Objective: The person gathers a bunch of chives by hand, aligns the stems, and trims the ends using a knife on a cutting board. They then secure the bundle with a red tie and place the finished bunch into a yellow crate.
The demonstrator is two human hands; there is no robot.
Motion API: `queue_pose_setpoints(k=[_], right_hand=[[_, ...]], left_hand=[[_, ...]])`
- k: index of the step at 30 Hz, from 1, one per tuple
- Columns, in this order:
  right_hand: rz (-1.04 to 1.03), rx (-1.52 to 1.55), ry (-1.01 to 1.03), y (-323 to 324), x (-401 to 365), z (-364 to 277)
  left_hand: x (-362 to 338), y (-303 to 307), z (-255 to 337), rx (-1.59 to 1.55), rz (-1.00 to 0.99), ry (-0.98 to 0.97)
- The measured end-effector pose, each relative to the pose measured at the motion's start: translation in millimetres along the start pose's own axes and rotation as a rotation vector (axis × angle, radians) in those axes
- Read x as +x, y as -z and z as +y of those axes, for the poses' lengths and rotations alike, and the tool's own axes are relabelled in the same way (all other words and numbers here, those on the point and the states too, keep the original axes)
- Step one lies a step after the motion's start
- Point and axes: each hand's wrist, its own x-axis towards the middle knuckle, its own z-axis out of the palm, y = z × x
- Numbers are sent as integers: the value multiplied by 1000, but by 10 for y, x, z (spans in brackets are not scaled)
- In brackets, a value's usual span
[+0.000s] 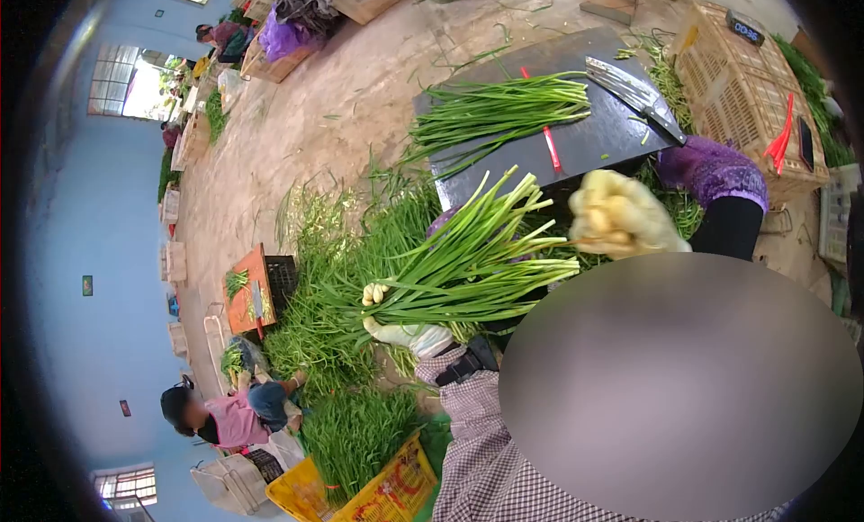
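Note:
My left hand (400, 328), in a pale glove, is closed around the leafy part of a loose bunch of garlic chives (486, 252). The pale stem ends fan out towards my right hand (624, 216). That hand, also gloved and slightly blurred, has its fingers curled in beside the stem tips; what it pinches, if anything, is too small to make out. On the dark board (621, 148) beyond lies another bunch of garlic chives (508, 108) across a red strip (551, 149). A large knife (634, 99) rests on the board to its right.
Piled loose greens (315, 333) cover the floor at left. A yellow crate (387, 486) of chives stands below. Another person (234, 414) sits near a small orange board (247, 292). At right, a plastic crate (738, 99) carries a timer (745, 27), red strips (781, 139) and a phone (805, 144).

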Motion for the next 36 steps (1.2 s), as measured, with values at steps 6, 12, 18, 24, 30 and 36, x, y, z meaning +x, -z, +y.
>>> queue_pose_setpoints(k=[6,12,18,24,30,36], right_hand=[[94,-705,-396,765,-489,-149],[-123,-1054,-279,964,-314,770],[211,-716,-249,591,18,946],[80,-274,-390,638,22,916],[70,-232,-444,557,14,800],[5,-660,-472,678,-146,543]], left_hand=[[-66,-107,-90,-168,146,95],[90,207,30,-54,-17,112],[78,35,18,-10,-30,143],[75,50,52,18,24,131],[53,43,0,5,0,155],[73,225,102,0,14,162]])
